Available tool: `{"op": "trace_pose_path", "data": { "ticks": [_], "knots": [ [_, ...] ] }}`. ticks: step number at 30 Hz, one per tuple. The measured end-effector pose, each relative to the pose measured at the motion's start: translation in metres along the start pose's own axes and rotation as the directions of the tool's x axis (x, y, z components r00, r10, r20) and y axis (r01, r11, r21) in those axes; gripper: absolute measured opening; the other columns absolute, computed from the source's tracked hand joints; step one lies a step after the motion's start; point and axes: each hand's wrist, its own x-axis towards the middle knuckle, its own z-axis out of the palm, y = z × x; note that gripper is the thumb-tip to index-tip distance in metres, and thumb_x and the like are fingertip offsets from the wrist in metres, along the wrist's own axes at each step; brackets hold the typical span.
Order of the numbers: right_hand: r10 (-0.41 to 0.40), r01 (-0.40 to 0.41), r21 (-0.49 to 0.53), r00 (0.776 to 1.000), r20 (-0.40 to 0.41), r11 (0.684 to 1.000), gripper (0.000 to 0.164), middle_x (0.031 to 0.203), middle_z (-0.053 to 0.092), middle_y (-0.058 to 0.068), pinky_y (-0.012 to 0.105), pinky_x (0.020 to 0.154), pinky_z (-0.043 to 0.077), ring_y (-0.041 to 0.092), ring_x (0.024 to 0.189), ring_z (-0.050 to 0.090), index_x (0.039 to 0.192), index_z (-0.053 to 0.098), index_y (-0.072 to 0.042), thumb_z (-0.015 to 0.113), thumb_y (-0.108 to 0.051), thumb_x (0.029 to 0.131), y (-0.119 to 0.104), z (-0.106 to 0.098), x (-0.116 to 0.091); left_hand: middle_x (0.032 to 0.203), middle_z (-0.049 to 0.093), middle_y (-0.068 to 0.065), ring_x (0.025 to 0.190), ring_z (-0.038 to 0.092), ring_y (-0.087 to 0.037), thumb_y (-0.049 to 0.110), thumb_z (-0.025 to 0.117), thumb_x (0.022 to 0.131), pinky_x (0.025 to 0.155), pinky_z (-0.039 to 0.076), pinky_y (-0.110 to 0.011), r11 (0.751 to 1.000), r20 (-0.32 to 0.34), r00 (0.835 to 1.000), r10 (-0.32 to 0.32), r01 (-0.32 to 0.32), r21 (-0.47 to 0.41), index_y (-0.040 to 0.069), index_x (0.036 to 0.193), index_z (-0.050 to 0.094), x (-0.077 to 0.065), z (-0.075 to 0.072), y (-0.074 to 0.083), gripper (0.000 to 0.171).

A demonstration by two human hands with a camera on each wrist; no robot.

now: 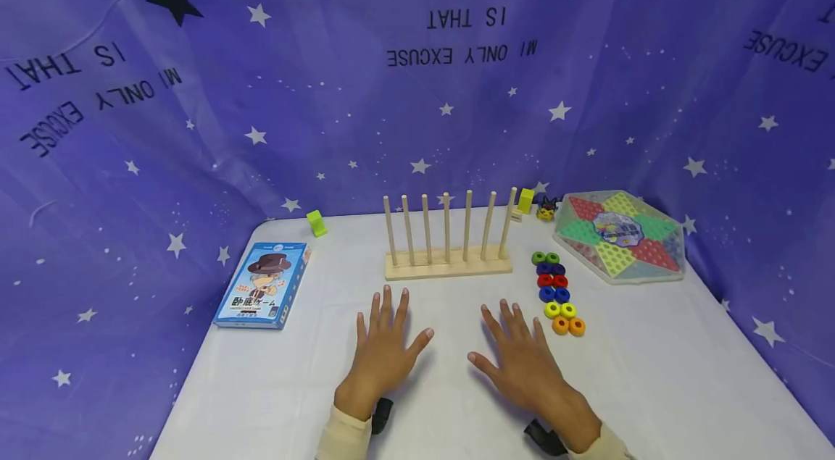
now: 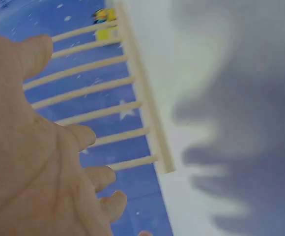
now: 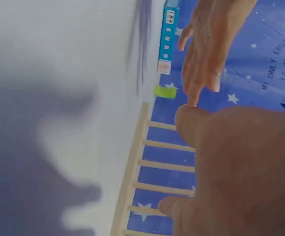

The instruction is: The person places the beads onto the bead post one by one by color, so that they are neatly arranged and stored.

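My left hand (image 1: pixel 383 355) hovers palm down over the white table with fingers spread, holding nothing. To its right my right hand (image 1: pixel 522 358) is spread the same way, also holding nothing. Beyond both hands stands a wooden peg rack (image 1: pixel 450 270), a flat base with several upright dowels. Just right of the right hand lie small coloured rings (image 1: pixel 545 281) in two columns, paired by colour: green, dark purple, red, blue, yellow and orange from far to near. In the left wrist view, the left palm (image 2: pixel 39 157) shows beside the rack (image 2: pixel 147 108), its shadow falling on the table.
A blue card game box (image 1: pixel 264 286) lies at the left. A hexagonal Chinese checkers set (image 1: pixel 620 235) is at the back right. Along the back edge are a green block (image 1: pixel 317 223), a yellow block (image 1: pixel 525 201) and a small figurine (image 1: pixel 547 209). A purple starry cloth (image 1: pixel 365 119) hangs behind.
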Motion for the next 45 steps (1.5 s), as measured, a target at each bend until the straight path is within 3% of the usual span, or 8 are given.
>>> {"op": "trace_pose_path", "data": {
  "ticks": [5, 8, 14, 19, 23, 28, 31, 45],
  "knots": [
    [0.034, -0.033, 0.103, 0.999, -0.014, 0.994, 0.079, 0.154, 0.025, 0.017, 0.064, 0.101, 0.025, 0.040, 0.138, 0.026, 0.153, 0.023, -0.025, 0.046, -0.065, 0.089, 0.020, -0.026, 0.013, 0.159, 0.006, -0.013, 0.144, 0.004, -0.033, 0.067, 0.034, 0.092, 0.109, 0.010, -0.060, 0.987, 0.034, 0.999, -0.024, 0.029, -0.157, 0.021, 0.154, 0.014, 0.029, -0.030, -0.014, 0.080],
    [0.115, -0.106, 0.236, 0.993, -0.026, 0.966, 0.077, 0.150, 0.030, 0.019, 0.063, 0.098, 0.031, 0.041, 0.133, 0.033, 0.153, 0.023, -0.020, 0.045, -0.061, 0.092, 0.041, -0.050, 0.021, 0.158, 0.012, -0.013, 0.144, 0.010, -0.033, 0.068, 0.032, 0.092, 0.109, 0.013, -0.059, 0.947, 0.051, 0.997, -0.052, 0.065, -0.315, 0.025, 0.154, 0.013, 0.055, -0.041, -0.033, 0.078],
    [0.282, -0.236, 0.464, 0.959, -0.031, 0.854, 0.071, 0.122, 0.052, 0.019, 0.048, 0.078, 0.049, 0.037, 0.105, 0.056, 0.147, 0.031, -0.006, 0.045, -0.053, 0.095, 0.094, -0.074, 0.023, 0.143, 0.039, -0.017, 0.128, 0.041, -0.034, 0.051, 0.045, 0.097, 0.099, 0.034, -0.056, 0.813, 0.030, 0.996, -0.079, 0.082, -0.576, 0.019, 0.151, 0.026, 0.100, -0.029, -0.078, 0.065],
    [0.395, -0.399, 0.579, 0.908, 0.141, 0.712, 0.064, 0.097, 0.059, 0.016, 0.034, 0.062, 0.050, 0.027, 0.079, 0.062, 0.142, 0.028, -0.002, 0.049, -0.042, 0.097, 0.126, -0.058, 0.006, 0.123, 0.053, -0.019, 0.107, 0.052, -0.029, 0.021, 0.056, 0.095, 0.088, 0.041, -0.045, 0.755, 0.025, 0.993, -0.118, 0.106, -0.647, 0.010, 0.145, 0.038, 0.116, -0.004, -0.102, 0.054],
    [0.407, -0.494, 0.623, 0.866, 0.291, 0.607, 0.063, 0.075, 0.059, 0.010, 0.032, 0.055, 0.049, 0.022, 0.062, 0.057, 0.141, 0.023, 0.002, 0.055, -0.029, 0.096, 0.142, -0.035, -0.004, 0.114, 0.055, -0.016, 0.097, 0.052, -0.024, 0.011, 0.059, 0.090, 0.084, 0.041, -0.041, 0.769, -0.009, 0.990, -0.139, 0.102, -0.631, 0.009, 0.142, 0.044, 0.120, 0.011, -0.108, 0.054],
    [0.408, -0.542, 0.619, 0.839, 0.359, 0.568, 0.068, 0.074, 0.062, 0.006, 0.034, 0.050, 0.049, 0.020, 0.058, 0.059, 0.140, 0.020, 0.002, 0.059, -0.030, 0.094, 0.152, -0.015, -0.009, 0.112, 0.056, -0.013, 0.093, 0.050, -0.023, 0.011, 0.063, 0.086, 0.084, 0.029, -0.047, 0.850, -0.098, 0.991, -0.091, 0.026, -0.526, 0.011, 0.136, 0.052, 0.125, 0.021, -0.103, 0.051],
    [0.418, -0.564, 0.616, 0.824, 0.382, 0.549, 0.067, 0.076, 0.064, 0.007, 0.034, 0.050, 0.049, 0.021, 0.058, 0.060, 0.140, 0.022, 0.001, 0.060, -0.028, 0.092, 0.152, -0.012, -0.009, 0.113, 0.056, -0.010, 0.094, 0.049, -0.023, 0.014, 0.064, 0.087, 0.080, 0.025, -0.047, 0.878, -0.119, 0.990, -0.075, 0.009, -0.479, 0.014, 0.132, 0.057, 0.128, 0.024, -0.100, 0.046],
    [0.476, -0.592, 0.519, 0.806, 0.353, 0.617, 0.058, 0.070, 0.062, 0.005, 0.034, 0.050, 0.047, 0.019, 0.057, 0.059, 0.128, 0.038, 0.000, 0.062, -0.037, 0.090, 0.145, -0.021, -0.010, 0.117, 0.056, -0.006, 0.099, 0.049, -0.023, 0.016, 0.065, 0.089, 0.087, 0.024, -0.048, 0.885, -0.093, 0.992, -0.085, 0.032, -0.465, 0.017, 0.132, 0.059, 0.123, 0.023, -0.100, 0.043]
  ]
}}
